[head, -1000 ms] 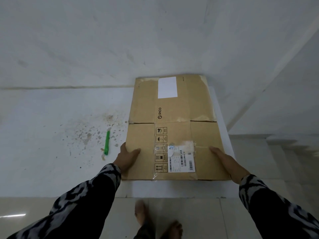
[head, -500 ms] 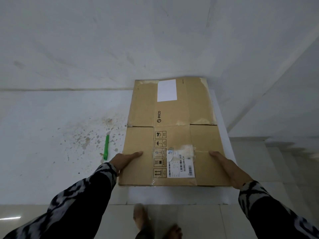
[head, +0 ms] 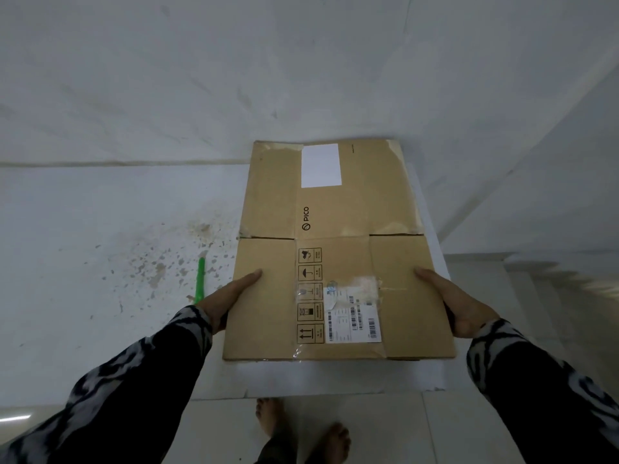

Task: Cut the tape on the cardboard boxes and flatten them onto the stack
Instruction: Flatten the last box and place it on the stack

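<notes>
The box (head: 338, 249) already lies flat on the white ledge (head: 335, 376), tape apparently cut; we see no other boxes. Our left hand (head: 227, 296) and right hand (head: 455, 306) clasp its near side edges, thumbs on top. Green cutter (head: 200, 279) lies just left, untouched.

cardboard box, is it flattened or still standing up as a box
Flattened: the cardboard box lies as one flat sheet on the white ledge, flaps spread out.
</notes>
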A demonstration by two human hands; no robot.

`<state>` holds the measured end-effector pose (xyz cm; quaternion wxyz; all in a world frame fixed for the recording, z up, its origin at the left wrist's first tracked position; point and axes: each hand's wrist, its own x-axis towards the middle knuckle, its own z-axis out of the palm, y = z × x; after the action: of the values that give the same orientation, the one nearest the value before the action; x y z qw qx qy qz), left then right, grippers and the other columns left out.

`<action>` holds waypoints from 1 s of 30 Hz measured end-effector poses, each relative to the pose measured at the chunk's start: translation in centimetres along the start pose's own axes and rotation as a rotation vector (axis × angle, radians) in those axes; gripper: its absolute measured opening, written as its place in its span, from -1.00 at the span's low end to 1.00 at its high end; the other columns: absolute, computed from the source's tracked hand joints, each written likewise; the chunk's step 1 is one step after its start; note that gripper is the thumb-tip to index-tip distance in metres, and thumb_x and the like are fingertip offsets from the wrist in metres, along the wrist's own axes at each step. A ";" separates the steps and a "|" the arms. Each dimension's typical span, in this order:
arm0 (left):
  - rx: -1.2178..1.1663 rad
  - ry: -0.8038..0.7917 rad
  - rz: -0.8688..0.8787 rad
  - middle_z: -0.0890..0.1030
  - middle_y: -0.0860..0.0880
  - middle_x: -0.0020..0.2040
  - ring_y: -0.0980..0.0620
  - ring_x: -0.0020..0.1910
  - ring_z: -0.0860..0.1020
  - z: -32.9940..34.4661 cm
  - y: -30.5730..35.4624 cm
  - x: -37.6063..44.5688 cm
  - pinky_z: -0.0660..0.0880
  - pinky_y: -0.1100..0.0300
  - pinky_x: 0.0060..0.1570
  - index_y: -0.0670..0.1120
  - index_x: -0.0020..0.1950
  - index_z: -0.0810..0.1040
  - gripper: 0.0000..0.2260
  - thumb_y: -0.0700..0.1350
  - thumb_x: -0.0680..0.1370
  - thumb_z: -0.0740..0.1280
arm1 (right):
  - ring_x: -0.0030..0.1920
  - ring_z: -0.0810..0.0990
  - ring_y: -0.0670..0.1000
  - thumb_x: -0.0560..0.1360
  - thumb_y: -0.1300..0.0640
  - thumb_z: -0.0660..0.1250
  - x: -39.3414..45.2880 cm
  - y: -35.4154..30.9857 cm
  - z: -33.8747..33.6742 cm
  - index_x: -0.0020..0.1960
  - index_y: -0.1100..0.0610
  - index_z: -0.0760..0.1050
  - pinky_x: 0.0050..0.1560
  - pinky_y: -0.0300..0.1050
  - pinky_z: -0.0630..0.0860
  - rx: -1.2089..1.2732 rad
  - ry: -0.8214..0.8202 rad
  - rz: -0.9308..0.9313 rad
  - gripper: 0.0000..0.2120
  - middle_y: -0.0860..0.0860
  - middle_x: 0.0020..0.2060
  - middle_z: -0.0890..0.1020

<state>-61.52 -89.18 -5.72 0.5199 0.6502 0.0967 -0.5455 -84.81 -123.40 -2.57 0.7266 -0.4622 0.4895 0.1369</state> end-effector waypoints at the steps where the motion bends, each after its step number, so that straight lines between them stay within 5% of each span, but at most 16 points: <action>1: -0.003 -0.021 -0.024 0.67 -0.15 0.15 -0.16 0.14 0.64 -0.2 0.4 0.1 0.55 -0.11 0.17 -0.07 0.28 0.57 -0.46 0.26 0.45 0.40 | 0.14 0.65 0.24 0.41 -0.32 0.38 0.2 -0.5 -0.1 0.31 0.11 0.52 0.23 0.24 0.50 0.000 -0.002 0.007 -0.34 0.19 0.13 0.67; 7: 0.037 0.007 0.014 0.69 -0.13 0.09 -0.12 0.10 0.66 0.1 2.1 1.3 0.58 -0.03 0.11 -0.09 0.26 0.59 -0.50 0.22 0.48 0.40 | 0.13 0.65 0.23 0.41 -0.27 0.40 1.2 -1.5 0.7 0.26 0.13 0.55 0.23 0.20 0.52 -0.092 0.022 0.034 -0.40 0.18 0.08 0.69; 14: 0.091 0.289 0.158 0.72 -0.06 -0.02 -0.09 -0.04 0.69 -0.3 -0.1 3.4 0.61 -0.07 0.07 -0.09 0.15 0.64 -0.24 0.41 0.16 0.52 | 0.14 0.66 0.15 0.51 -0.25 0.29 1.6 -0.1 1.3 0.30 0.08 0.54 0.20 0.10 0.53 -0.021 0.034 -0.163 -0.48 0.11 0.13 0.68; 18: 0.155 0.337 0.261 0.70 -0.02 0.02 -0.03 -0.04 0.66 0.4 -0.2 2.8 0.61 0.06 0.00 -0.08 0.17 0.63 -0.40 0.32 0.32 0.50 | 0.10 0.67 0.11 0.38 -0.32 0.45 0.6 -0.2 1.6 0.36 -0.01 0.48 0.17 0.08 0.56 -0.198 0.059 -0.249 -0.35 0.05 0.14 0.67; 20: 0.193 0.374 0.327 0.65 0.01 0.15 0.02 0.02 0.63 0.8 0.0 2.2 0.56 0.15 -0.05 -0.07 0.32 0.53 -0.43 0.22 0.43 0.47 | 0.12 0.65 0.08 0.28 -0.35 0.52 0.2 0.0 1.9 0.48 -0.15 0.31 0.18 0.11 0.57 -0.288 0.169 -0.326 -0.15 -0.02 0.22 0.62; 23: 0.303 0.422 0.397 0.48 0.10 0.25 -0.02 0.19 0.56 0.9 0.2 0.7 0.52 0.10 0.12 0.00 0.59 0.13 -0.18 0.22 0.47 0.44 | 0.18 0.59 0.02 0.34 -0.33 0.48 -0.5 0.9 2.3 0.57 -0.25 0.02 0.23 0.12 0.54 -0.313 0.258 -0.398 -0.04 -0.10 0.30 0.51; 27: 0.364 0.425 0.406 0.66 0.00 0.11 0.01 0.03 0.64 0.6 -0.4 -1.5 0.56 0.17 -0.08 -0.01 0.31 0.52 -0.47 0.25 0.46 0.43 | 0.10 0.63 0.02 0.42 -0.19 0.44 -2.7 3.1 3.0 0.45 -0.21 0.29 0.11 0.09 0.60 -0.284 0.237 -0.481 -0.35 -0.07 0.19 0.59; 30: 0.339 0.405 0.250 0.70 -0.06 -0.05 -0.06 -0.08 0.66 0.8 -1.5 -3.9 0.58 0.12 -0.10 -0.07 0.08 0.61 -0.52 0.30 0.42 0.43 | 0.04 0.65 0.05 0.40 -0.17 0.46 -4.2 5.2 2.9 0.33 -0.10 0.43 0.04 0.06 0.62 -0.253 0.221 -0.448 -0.46 -0.02 0.13 0.63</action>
<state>-64.57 -87.46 -3.27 0.4371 0.8303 0.0249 -0.3448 -88.50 -117.20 -1.54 0.6174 -0.6581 0.4305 -0.0183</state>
